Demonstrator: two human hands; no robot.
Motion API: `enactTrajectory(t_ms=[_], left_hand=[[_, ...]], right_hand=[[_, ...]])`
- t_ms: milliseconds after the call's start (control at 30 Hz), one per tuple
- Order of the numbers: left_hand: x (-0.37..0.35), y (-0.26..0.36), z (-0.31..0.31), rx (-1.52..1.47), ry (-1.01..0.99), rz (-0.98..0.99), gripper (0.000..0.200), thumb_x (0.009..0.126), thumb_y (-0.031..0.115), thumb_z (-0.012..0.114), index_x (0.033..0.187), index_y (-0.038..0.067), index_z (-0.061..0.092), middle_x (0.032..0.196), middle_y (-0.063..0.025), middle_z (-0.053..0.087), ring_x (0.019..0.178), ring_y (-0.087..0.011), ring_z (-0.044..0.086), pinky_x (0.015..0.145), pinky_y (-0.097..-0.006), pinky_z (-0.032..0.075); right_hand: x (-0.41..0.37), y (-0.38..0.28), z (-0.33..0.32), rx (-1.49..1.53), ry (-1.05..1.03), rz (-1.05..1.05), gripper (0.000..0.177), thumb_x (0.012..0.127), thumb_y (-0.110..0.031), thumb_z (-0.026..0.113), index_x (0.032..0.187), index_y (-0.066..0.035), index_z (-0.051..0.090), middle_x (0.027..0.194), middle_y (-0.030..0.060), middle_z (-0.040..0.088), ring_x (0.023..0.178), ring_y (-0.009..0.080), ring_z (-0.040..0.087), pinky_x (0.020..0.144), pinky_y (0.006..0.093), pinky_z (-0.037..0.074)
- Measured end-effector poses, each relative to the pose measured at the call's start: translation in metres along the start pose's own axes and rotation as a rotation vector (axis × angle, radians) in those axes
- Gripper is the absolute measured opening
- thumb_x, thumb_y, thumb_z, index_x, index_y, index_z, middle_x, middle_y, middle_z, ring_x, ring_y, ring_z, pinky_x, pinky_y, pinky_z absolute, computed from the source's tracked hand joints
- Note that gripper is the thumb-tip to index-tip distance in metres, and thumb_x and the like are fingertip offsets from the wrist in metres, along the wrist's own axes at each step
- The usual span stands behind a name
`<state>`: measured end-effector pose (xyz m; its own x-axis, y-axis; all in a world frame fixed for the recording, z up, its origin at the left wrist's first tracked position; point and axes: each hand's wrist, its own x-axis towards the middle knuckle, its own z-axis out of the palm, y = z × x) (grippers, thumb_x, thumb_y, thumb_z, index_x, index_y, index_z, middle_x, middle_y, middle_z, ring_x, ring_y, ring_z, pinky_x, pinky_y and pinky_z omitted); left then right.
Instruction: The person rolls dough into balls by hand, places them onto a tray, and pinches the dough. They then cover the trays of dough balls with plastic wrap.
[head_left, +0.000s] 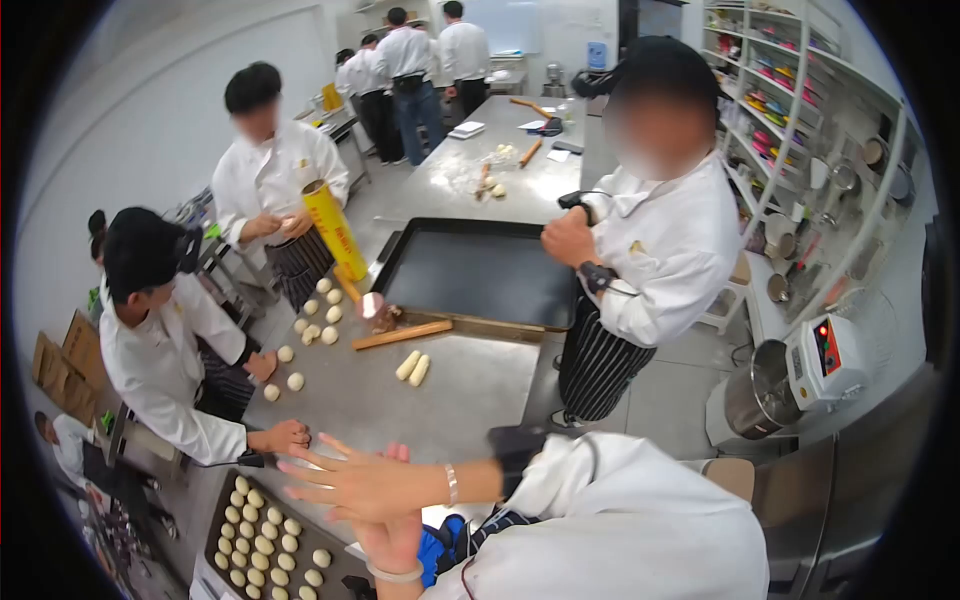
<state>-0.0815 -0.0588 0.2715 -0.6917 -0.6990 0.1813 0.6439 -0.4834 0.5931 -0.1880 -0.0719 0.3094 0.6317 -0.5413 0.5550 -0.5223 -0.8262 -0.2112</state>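
My right hand [385, 482] reaches in from the right with its fingers spread to the left, crossing over my left hand [395, 540]. The left palm and wrist show below it and the fingertips above; both hands hold nothing visible. Beyond them, two dough rolls [412, 368] lie side by side on the steel table [470, 400]. A wooden rolling pin [402, 335] rests behind the rolls. At the table's left are several dough balls [295, 381]. Lower left of my hands stands a dark tray [222, 497] with many dough pieces.
A co-worker at left rests a hand [285, 436] near my fingertips. Another co-worker stands behind a yellow cylinder [335, 230]. A large black tray [480, 270] lies at the table's far end, beside a person at right. A mixer [770, 390] stands far right.
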Motion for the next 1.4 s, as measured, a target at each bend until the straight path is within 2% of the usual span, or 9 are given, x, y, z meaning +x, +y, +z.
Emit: enactTrajectory(t_ms=[167, 267, 367, 500, 567, 700, 833, 1200, 1400], left_hand=[[0.011, 0.007, 0.017, 0.208, -0.365, 0.567, 0.079, 0.092, 0.058, 0.028, 0.15, 0.008, 0.011, 0.156, -0.0171, 0.007, 0.144, -0.0342, 0.007, 0.115, -0.0522, 0.011], [0.014, -0.003, 0.016, -0.92, 0.12, -0.105, 0.086, 0.087, 0.067, 0.031, 0.15, 0.011, 0.012, 0.156, -0.0156, 0.009, 0.143, -0.0355, 0.013, 0.113, -0.0549, 0.015], [0.015, 0.037, 0.029, -0.046, 0.244, 0.099, 0.086, 0.088, 0.067, 0.032, 0.15, 0.012, 0.012, 0.156, -0.0147, 0.011, 0.142, -0.035, 0.015, 0.114, -0.0537, 0.015], [0.016, 0.008, -0.008, -0.483, -0.187, 0.238, 0.081, 0.09, 0.066, 0.03, 0.15, 0.014, 0.014, 0.155, -0.0136, 0.013, 0.142, -0.0327, 0.016, 0.115, -0.0521, 0.015], [0.012, 0.004, 0.006, -0.453, -0.07, 0.039, 0.081, 0.09, 0.068, 0.026, 0.15, 0.015, 0.012, 0.156, -0.0133, 0.011, 0.143, -0.0329, 0.013, 0.114, -0.0528, 0.014], [0.01, 0.041, 0.012, -0.166, 0.18, 0.13, 0.083, 0.09, 0.069, 0.026, 0.151, 0.015, 0.012, 0.156, -0.0137, 0.01, 0.143, -0.0337, 0.012, 0.114, -0.0541, 0.013], [0.019, 0.009, 0.002, -0.435, 0.09, 0.022, 0.075, 0.092, 0.065, 0.025, 0.151, 0.019, 0.013, 0.157, -0.0092, 0.01, 0.144, -0.0296, 0.011, 0.115, -0.0505, 0.013], [0.015, 0.036, 0.028, -0.21, 0.108, 0.079, 0.064, 0.098, 0.052, 0.029, 0.148, 0.013, 0.02, 0.152, -0.0119, 0.024, 0.138, -0.0327, 0.026, 0.113, -0.0478, 0.022], [0.003, 0.045, 0.024, -0.22, 0.223, 0.111, 0.042, 0.102, 0.028, 0.034, 0.133, 0.001, 0.039, 0.139, -0.018, 0.04, 0.133, -0.0327, 0.035, 0.114, -0.043, 0.028]], right_hand=[[0.009, -0.034, 0.021, 0.046, -0.029, -0.181, 0.063, 0.085, -0.049, 0.05, 0.14, -0.019, 0.041, 0.152, 0.0127, 0.027, 0.14, 0.0362, 0.021, 0.111, 0.0536, 0.021], [0.041, -0.024, -0.02, 0.135, -0.072, 0.1, 0.066, 0.083, -0.044, 0.052, 0.144, -0.023, 0.038, 0.152, 0.0149, 0.026, 0.14, 0.039, 0.021, 0.109, 0.0616, 0.016], [0.031, -0.001, 0.001, -0.074, 0.022, 0.156, 0.067, 0.081, -0.052, 0.052, 0.142, -0.025, 0.042, 0.154, 0.0162, 0.019, 0.142, 0.0417, 0.012, 0.108, 0.0647, 0.014], [0.041, -0.024, 0.007, -0.376, 0.541, -0.128, 0.07, 0.081, -0.049, 0.06, 0.143, -0.022, 0.04, 0.154, 0.0133, 0.023, 0.142, 0.0417, 0.012, 0.111, 0.0589, 0.011], [0.054, -0.009, -0.019, -0.091, -0.095, -0.011, 0.064, 0.088, -0.053, 0.041, 0.142, -0.019, 0.041, 0.156, 0.0154, 0.016, 0.143, 0.0411, 0.004, 0.11, 0.0608, 0.01], [0.05, -0.05, 0.044, -0.013, 0.17, 0.915, 0.072, 0.085, -0.063, 0.035, 0.143, -0.021, 0.039, 0.154, 0.0148, 0.02, 0.142, 0.0414, 0.011, 0.111, 0.0589, 0.009], [0.059, -0.03, -0.027, -0.148, -0.121, -0.136, 0.066, 0.083, -0.055, 0.046, 0.142, -0.026, 0.038, 0.151, 0.0179, 0.026, 0.141, 0.0409, 0.016, 0.111, 0.0569, 0.014], [0.069, 0.008, -0.034, -0.213, 0.185, 0.206, 0.047, 0.088, -0.031, 0.053, 0.129, -0.008, 0.051, 0.149, 0.0173, 0.032, 0.142, 0.0379, 0.017, 0.108, 0.0555, 0.019], [0.028, 0.019, -0.069, 0.209, 0.616, 0.405, 0.02, 0.088, -0.014, 0.058, 0.102, -0.001, 0.064, 0.113, 0.0122, 0.06, 0.11, 0.0269, 0.054, 0.087, 0.037, 0.043]])
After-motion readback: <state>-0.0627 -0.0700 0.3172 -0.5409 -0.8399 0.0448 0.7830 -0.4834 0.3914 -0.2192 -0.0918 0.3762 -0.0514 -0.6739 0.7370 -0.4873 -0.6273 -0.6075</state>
